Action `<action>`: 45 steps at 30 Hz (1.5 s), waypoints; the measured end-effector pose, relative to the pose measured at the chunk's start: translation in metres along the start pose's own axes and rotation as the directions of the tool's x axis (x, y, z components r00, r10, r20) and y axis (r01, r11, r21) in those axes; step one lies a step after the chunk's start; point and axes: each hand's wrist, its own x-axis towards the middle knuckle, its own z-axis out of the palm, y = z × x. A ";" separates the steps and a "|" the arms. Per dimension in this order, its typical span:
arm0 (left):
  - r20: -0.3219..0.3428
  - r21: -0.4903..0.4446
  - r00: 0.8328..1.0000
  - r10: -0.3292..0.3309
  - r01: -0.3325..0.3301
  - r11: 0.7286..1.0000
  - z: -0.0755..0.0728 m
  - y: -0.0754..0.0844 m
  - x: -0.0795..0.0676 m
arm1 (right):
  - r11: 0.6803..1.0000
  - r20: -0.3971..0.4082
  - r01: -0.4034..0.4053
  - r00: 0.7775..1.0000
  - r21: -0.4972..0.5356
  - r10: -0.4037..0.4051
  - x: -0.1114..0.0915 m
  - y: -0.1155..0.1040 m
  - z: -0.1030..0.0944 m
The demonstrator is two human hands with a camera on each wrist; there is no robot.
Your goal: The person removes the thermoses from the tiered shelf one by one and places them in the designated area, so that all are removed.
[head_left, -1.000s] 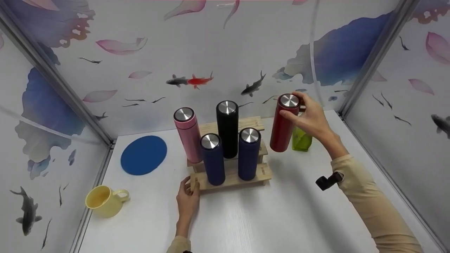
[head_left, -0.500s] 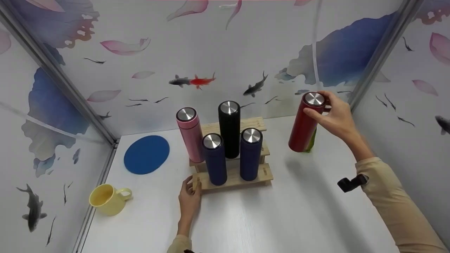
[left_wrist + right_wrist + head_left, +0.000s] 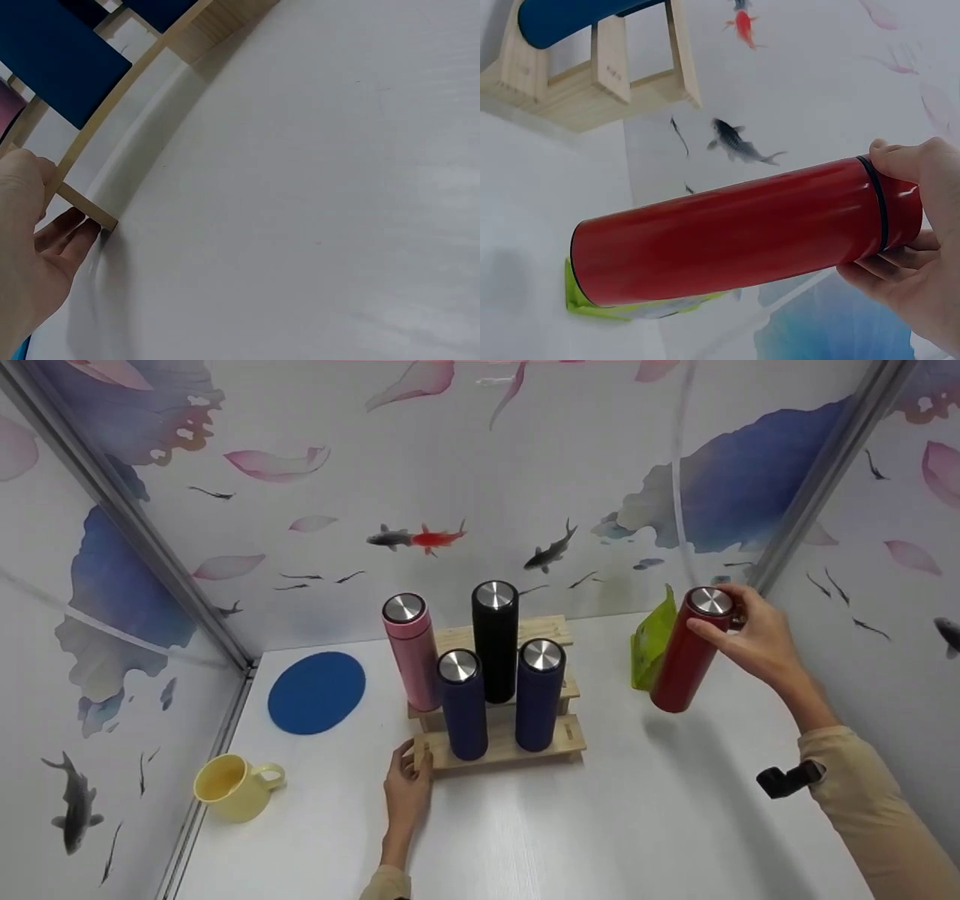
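The right hand point(image 3: 757, 641) grips the tall red steel-capped flask point(image 3: 686, 656) at its top end, fingers point(image 3: 889, 259) curled under the cap section and the thumb laid over it, so the body of the flask reaches away from the palm. In the head view the flask stands tilted, its base down at the white surface point(image 3: 600, 825) to the right of the stepped wooden rack point(image 3: 551, 626), though contact with the surface cannot be told. Just behind the flask stands a green foil pouch point(image 3: 651, 637), partly hidden by it.

The left hand point(image 3: 409, 791) rests on the surface at the rack's front left corner, fingers point(image 3: 67, 229) relaxed and touching the lowest wooden slat, gripping nothing.

On the rack stand a pink flask point(image 3: 411, 649), a black flask point(image 3: 495, 637) and two dark blue flasks point(image 3: 461, 701), all upright with steel caps. A round blue mat point(image 3: 316, 691) lies left of the rack, and a pale yellow mug point(image 3: 229, 787) sits near the surface's left edge.
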 end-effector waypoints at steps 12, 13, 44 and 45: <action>-0.008 0.011 1.000 -0.017 0.017 1.000 0.001 -0.001 -0.003 | 0.991 0.006 -0.095 0.995 -0.091 0.096 -0.020 0.041 0.000; -0.008 0.009 1.000 -0.015 0.015 1.000 0.001 -0.001 -0.003 | 0.991 0.003 -0.100 0.995 -0.093 0.100 -0.020 0.044 0.000; -0.003 -0.013 1.000 -0.020 0.020 1.000 0.000 -0.001 -0.001 | 0.932 -0.121 -0.346 0.935 -0.108 0.333 -0.033 0.104 -0.008; 0.003 -0.010 1.000 -0.026 0.026 1.000 0.000 -0.002 -0.002 | 0.931 -0.113 -0.347 0.935 -0.112 0.335 -0.034 0.105 -0.008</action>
